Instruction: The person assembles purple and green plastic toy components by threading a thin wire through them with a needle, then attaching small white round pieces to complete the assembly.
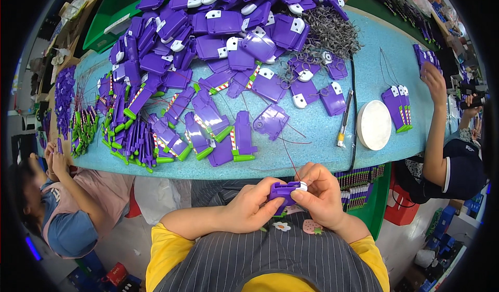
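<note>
Close to my body, just off the table's front edge, both hands grip a purple plastic casing (280,190) between them. My left hand (253,208) is closed on its left end. My right hand (323,197) pinches the right end, where a small white cap shows between the fingertips. From there a thin dark red wire rises toward the table. Nearest on the table lies a purple shell (271,121) with a round boss. To its left are purple pieces with green tips (242,136) and striped strips. My fingers partly hide the held casing.
A big heap of purple casings with white corners (224,23) covers the back of the blue table (306,159), beside tangled grey metal rings (332,29). A white round dish (374,125) and a thin tool (345,119) lie right. Co-workers (78,203) sit on both sides.
</note>
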`<state>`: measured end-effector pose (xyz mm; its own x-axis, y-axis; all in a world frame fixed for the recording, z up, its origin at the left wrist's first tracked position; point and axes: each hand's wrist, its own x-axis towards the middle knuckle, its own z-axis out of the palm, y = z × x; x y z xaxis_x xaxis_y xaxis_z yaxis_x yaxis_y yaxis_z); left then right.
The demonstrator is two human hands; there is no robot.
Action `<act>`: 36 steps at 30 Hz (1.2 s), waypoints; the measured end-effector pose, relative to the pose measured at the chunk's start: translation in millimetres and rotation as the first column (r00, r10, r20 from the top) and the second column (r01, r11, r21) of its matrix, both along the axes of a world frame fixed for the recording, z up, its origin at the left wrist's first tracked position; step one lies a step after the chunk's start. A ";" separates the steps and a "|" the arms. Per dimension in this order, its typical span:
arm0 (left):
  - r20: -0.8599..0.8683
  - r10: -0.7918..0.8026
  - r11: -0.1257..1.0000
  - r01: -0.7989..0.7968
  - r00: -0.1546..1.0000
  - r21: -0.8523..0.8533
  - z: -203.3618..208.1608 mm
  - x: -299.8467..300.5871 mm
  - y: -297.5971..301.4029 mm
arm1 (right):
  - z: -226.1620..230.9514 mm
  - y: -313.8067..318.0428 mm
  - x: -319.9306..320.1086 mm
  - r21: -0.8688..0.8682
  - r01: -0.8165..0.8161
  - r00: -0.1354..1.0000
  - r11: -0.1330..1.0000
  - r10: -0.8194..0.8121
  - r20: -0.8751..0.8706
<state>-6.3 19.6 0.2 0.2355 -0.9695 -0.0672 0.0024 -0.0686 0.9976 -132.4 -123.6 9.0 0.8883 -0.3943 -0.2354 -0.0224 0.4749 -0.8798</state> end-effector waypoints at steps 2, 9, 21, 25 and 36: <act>-0.334 -0.066 0.994 0.089 0.940 0.055 -4.3 4.1 -1.0 | 0.5 -4.2 -0.2 -0.205 -0.047 0.999 0.978 0.047 -0.009; 0.087 -0.028 0.984 0.043 0.996 -0.174 12.9 23.8 -20.1 | 11.0 -20.7 1.5 -0.502 -0.120 0.992 0.857 0.123 -0.027; -0.450 0.305 0.945 -0.324 0.840 0.035 -9.6 -3.6 -13.4 | 1.0 -5.0 -5.3 -0.539 -0.173 0.979 0.824 0.083 -0.187; -0.463 0.345 0.924 -0.382 0.816 0.016 -1.9 4.5 -17.9 | -10.7 -2.1 -4.3 -0.277 -0.078 0.984 0.958 0.029 -0.177; -0.179 0.374 0.908 -0.399 0.910 -0.129 -14.8 -12.0 -24.2 | -14.5 -6.7 -6.2 -0.424 -0.012 0.994 0.906 -0.034 -0.103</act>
